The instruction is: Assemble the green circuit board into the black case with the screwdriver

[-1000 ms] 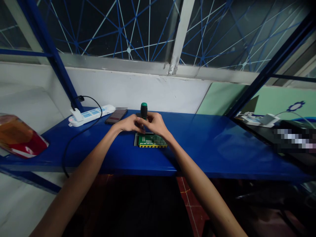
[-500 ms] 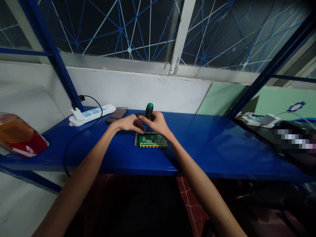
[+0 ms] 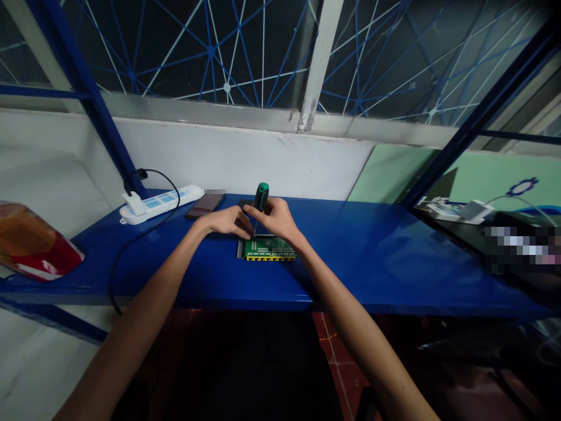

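Screwdriver: The screwdriver (image 3: 262, 197) is over the far left part of the green board. Its green and black handle is up and its thin metal rod goes down. Its long way is nearly straight up and down, with the top leaning a little to the right. The tip is too small to see well, so I cannot tell if it touches the board.
Green board: The green board (image 3: 269, 248) lies flat, with its long side going left to right. Its yellow edge faces the person.
Right hand: The right hand (image 3: 279, 217) is curled around the handle, with the thumb across the front.
Left hand: The left hand (image 3: 225, 221) is bent, with its fingertips down by the rod, near the board's far left corner. I cannot tell if they pinch anything.
Blue table: The blue table (image 3: 372, 251) is under the board.
Phone: A dark phone (image 3: 205, 206) lies flat just behind the left hand.
Power strip: A white power strip (image 3: 162, 204) lies left of the phone, with a black cord (image 3: 144, 234) running over it.
Packet: A red and orange packet (image 3: 35, 242) is far left.
Window: The window (image 3: 197, 52) is at the back, above a white wall (image 3: 245, 152).
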A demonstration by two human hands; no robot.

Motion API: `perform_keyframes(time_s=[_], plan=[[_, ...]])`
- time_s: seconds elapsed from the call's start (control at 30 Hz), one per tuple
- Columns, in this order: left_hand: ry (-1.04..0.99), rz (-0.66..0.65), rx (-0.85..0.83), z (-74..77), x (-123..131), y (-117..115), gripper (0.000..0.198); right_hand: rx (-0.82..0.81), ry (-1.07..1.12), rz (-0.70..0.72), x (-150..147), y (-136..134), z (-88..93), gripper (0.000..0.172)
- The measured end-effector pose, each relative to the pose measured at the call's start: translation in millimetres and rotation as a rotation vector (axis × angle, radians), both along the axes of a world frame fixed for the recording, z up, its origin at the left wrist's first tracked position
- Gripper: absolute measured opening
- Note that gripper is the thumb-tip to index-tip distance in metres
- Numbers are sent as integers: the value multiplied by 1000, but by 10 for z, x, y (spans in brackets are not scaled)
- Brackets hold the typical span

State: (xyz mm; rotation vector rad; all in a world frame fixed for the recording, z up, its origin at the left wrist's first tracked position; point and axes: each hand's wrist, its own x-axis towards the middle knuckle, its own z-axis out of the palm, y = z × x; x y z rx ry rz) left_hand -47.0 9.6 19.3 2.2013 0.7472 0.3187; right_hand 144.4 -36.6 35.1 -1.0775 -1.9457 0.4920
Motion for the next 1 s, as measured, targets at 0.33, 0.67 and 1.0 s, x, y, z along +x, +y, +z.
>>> perform_keyframes(time_s=[0.33,0.67,1.0], plan=[[-46,4,-6,-48,23,6,21,0,-21,46,11,22,-26,32],[-69,5,30,-84,85,21,20,-8,25,163,18,-2,-6,26],[-5,5,95,-40,122,-10,21,14,50,110,67,13,18,17]])
